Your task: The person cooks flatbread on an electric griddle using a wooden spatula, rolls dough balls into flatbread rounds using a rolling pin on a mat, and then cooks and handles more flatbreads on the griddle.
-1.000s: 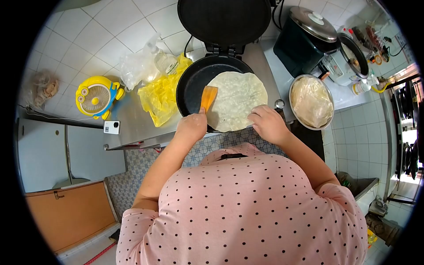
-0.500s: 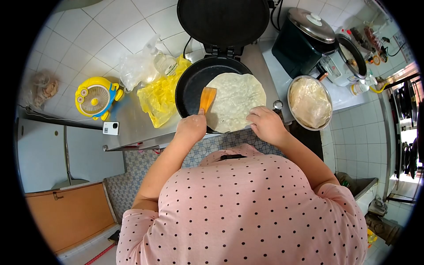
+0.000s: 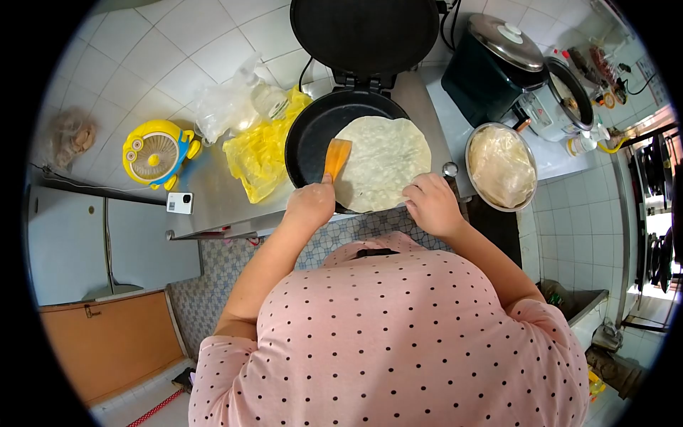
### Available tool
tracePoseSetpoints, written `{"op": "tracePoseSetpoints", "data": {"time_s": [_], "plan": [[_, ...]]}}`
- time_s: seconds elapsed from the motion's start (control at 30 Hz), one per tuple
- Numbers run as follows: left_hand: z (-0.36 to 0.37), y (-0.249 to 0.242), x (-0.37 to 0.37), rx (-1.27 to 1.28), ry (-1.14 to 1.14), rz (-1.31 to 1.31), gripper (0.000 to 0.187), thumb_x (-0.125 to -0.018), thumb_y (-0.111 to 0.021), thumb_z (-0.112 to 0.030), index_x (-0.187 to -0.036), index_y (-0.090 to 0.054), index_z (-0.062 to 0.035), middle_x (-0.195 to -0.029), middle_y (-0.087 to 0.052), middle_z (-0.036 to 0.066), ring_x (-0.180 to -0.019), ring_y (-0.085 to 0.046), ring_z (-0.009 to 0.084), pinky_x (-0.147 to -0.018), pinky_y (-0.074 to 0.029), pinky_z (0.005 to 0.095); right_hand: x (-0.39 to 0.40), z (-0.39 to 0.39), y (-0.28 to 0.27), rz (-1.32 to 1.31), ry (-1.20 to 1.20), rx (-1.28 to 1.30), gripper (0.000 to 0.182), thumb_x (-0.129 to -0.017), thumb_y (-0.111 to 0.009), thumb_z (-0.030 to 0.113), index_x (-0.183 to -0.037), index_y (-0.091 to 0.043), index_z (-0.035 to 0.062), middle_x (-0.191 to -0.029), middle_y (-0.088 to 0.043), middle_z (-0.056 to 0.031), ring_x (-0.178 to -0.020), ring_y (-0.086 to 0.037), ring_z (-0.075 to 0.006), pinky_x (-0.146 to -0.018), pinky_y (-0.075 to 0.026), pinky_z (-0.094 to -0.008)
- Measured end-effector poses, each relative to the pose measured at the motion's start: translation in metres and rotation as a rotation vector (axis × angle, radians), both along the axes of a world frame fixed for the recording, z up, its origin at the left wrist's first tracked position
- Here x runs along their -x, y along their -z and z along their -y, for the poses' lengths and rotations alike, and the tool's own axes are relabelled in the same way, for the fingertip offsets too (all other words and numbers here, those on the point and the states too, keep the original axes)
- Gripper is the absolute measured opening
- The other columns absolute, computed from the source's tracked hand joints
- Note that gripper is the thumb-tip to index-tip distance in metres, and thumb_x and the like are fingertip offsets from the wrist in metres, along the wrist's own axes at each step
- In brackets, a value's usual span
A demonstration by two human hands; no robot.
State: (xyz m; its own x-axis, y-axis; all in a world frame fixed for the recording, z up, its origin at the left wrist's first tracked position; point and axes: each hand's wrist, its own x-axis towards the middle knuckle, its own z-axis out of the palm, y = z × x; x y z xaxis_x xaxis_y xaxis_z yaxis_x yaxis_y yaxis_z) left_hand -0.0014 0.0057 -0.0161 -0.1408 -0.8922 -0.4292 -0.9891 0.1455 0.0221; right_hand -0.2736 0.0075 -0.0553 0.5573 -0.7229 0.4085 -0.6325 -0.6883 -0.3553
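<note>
A round pale flatbread [image 3: 384,162] lies over the right part of the black pan [image 3: 307,146] and reaches past its right and front edges. My left hand [image 3: 311,205] is closed round an orange wooden spatula [image 3: 338,156], whose blade rests at the flatbread's left edge. At the front right edge of the flatbread is my right hand [image 3: 432,203], with its fingers pinching the rim. The pan's black lid [image 3: 364,35] stands raised behind it.
Yellow plastic bags [image 3: 257,160] lie left of the pan, beside a yellow fan [image 3: 154,154] and a white phone [image 3: 180,203]. To the right are a covered metal bowl [image 3: 501,167], a dark green cooker [image 3: 475,85] and a silver knob [image 3: 449,169].
The whole view has shifted slightly. My hands, the spatula and the flatbread keep nearly the same places relative to the pan.
</note>
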Motion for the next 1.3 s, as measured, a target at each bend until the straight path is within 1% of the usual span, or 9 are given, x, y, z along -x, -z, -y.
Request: {"op": "tracePoseSetpoints", "data": {"time_s": [0.33, 0.63, 1.03, 1.3], "plan": [[0.0003, 0.0016, 0.0014, -0.005, -0.003, 0.009, 0.043, -0.095, -0.039, -0.008, -0.133, -0.047, 0.0097, -0.093, -0.071, 0.023, -0.088, -0.071, 0.0350, -0.075, -0.056, 0.0452, 0.0007, -0.0016, 0.0001, -0.008, 0.005, -0.012, 0.019, -0.071, -0.069, 0.008, -0.090, -0.063, 0.0077, -0.094, -0.055, -0.0082, -0.096, -0.055, -0.0282, -0.084, -0.045, -0.0388], [-0.0005, -0.0014, 0.0038, -0.003, -0.007, 0.002, 0.043, -0.093, -0.041, -0.007, -0.133, -0.047, 0.0103, -0.092, -0.071, 0.022, -0.088, -0.070, 0.0347, -0.076, -0.056, 0.0450, 0.0008, -0.0017, -0.0011, -0.055, 0.006, -0.059, 0.017, -0.074, -0.068, 0.008, -0.090, -0.064, 0.0067, -0.096, -0.056, -0.0086, -0.097, -0.055, -0.0283, -0.085, -0.046, -0.0388], [0.0011, 0.0027, 0.0022, -0.025, -0.020, 0.007, 0.047, -0.094, -0.041, -0.008, -0.137, -0.044, 0.0085, -0.095, -0.071, 0.023, -0.090, -0.070, 0.0348, -0.078, -0.055, 0.0448, 0.0003, -0.0014, -0.0007, -0.065, 0.017, -0.091, 0.016, -0.074, -0.068, 0.008, -0.090, -0.065, 0.0065, -0.097, -0.058, -0.0082, -0.100, -0.056, -0.0279, -0.089, -0.045, -0.0388], [-0.0007, 0.0001, -0.0009, 0.003, -0.028, -0.018, 0.044, -0.093, -0.042, -0.008, -0.134, -0.047, 0.0067, -0.094, -0.071, 0.022, -0.088, -0.070, 0.0351, -0.077, -0.055, 0.0456, 0.0008, -0.0012, -0.0019, -0.056, 0.016, -0.075, 0.014, -0.075, -0.068, 0.008, -0.088, -0.065, 0.0066, -0.095, -0.058, -0.0081, -0.098, -0.056, -0.0278, -0.087, -0.046, -0.0386]]}}
